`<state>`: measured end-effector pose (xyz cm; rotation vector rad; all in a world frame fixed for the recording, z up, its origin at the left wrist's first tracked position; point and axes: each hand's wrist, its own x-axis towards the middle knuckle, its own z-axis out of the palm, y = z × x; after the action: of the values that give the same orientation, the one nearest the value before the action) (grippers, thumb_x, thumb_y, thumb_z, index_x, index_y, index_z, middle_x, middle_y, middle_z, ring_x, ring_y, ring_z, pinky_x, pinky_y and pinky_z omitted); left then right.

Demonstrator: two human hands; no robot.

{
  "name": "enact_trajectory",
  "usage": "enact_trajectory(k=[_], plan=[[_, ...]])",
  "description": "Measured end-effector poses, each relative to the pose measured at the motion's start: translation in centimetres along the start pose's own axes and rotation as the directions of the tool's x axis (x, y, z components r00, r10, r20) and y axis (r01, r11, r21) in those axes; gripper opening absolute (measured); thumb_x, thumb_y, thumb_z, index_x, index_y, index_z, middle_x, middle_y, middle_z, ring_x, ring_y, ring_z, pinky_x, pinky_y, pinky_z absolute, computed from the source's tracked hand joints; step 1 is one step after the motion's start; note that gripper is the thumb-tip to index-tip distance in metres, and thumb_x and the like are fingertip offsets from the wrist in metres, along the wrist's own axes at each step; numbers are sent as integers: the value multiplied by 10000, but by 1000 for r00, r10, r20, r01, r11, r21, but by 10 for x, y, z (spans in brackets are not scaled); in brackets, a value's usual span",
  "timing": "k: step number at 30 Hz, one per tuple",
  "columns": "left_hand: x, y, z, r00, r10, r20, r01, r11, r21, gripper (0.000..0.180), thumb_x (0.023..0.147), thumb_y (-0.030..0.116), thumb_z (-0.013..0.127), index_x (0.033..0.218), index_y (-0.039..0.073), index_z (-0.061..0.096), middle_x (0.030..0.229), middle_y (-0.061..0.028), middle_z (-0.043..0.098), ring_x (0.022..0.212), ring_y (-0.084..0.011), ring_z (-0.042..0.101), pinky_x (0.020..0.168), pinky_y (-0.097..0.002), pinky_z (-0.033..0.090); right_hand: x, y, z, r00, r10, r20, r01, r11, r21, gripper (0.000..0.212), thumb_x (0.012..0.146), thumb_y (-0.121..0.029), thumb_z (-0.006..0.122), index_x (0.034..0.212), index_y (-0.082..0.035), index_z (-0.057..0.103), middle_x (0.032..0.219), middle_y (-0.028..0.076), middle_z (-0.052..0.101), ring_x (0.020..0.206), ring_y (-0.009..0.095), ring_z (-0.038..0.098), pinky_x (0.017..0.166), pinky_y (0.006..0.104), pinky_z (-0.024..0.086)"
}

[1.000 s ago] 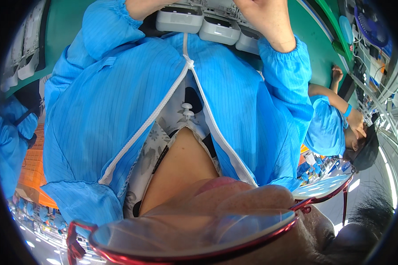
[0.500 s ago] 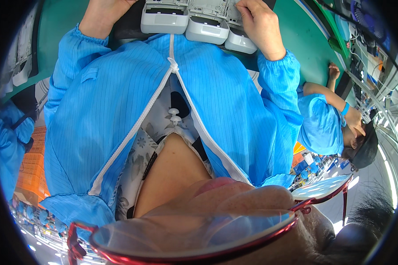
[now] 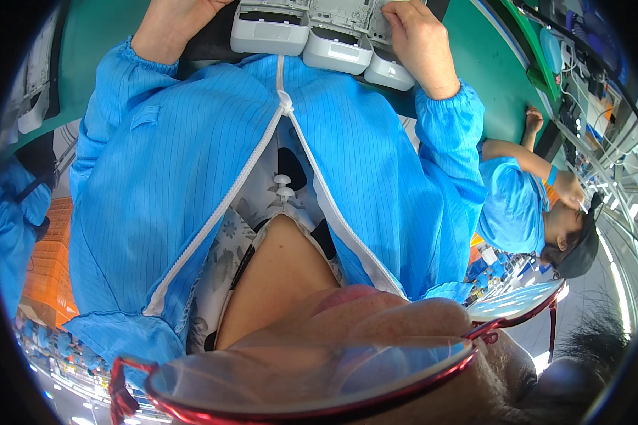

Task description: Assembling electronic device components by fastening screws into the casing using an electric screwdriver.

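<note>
Three light grey plastic casings (image 3: 326,39) lie side by side on a dark mat at the near edge of a green table (image 3: 493,78), right in front of my blue zipped coat. My right hand (image 3: 422,42) lies on the rightmost casing (image 3: 390,67), fingers curled over its top. My left hand (image 3: 170,28) sits just left of the leftmost casing (image 3: 269,32); its fingers are cut off by the top edge. My own chin and red-rimmed glasses (image 3: 312,382) fill the lower part of the view.
A co-worker (image 3: 517,205) in a blue coat and dark cap leans at the same table on my right, arm stretched onto it. Equipment and cables (image 3: 581,78) line the table's far right side. Orange crates (image 3: 46,273) stand low at my left.
The view has tilted: both hands and the grey casings have come down into the picture. My right hand has slid from beside the casings onto the rightmost one.
</note>
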<state>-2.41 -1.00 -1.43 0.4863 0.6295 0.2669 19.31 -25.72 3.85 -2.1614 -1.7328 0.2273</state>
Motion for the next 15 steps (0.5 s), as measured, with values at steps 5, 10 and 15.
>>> enact_trajectory(k=[5, 10, 15], plan=[[2, 1, -1, 1000, 4, 2, -4, 1000, 11, 235, 1075, 279, 527, 915, 108, 541, 665, 55, 400, 556, -79, 346, 510, -226, 307, 2, -3, -7, 997, -23, 73, 27, 998, -55, 30, 883, 10, 624, 903, 6, 646, 826, 210, 605, 758, 415, 626, 680, 478, 529], [4, 1, -3, 1000, 9, 13, -9, 1000, 2, 232, 1071, 275, 533, 910, 108, 539, 659, 57, 388, 550, -79, 337, 504, -230, 299, 2, 3, -12, 989, -52, 140, 63, 995, -74, 93, 863, 19, 636, 949, 8, 670, 818, 202, 622, 753, 410, 638, 688, 468, 539], [1, 3, -10, 1000, 5, 0, -5, 1000, -11, 230, 1068, 274, 538, 906, 111, 536, 657, 57, 379, 547, -80, 331, 504, -231, 297, 4, -8, -19, 991, -4, 136, -1, 999, 36, 201, 848, 31, 657, 1040, 30, 713, 920, 201, 690, 840, 415, 678, 734, 438, 560]])
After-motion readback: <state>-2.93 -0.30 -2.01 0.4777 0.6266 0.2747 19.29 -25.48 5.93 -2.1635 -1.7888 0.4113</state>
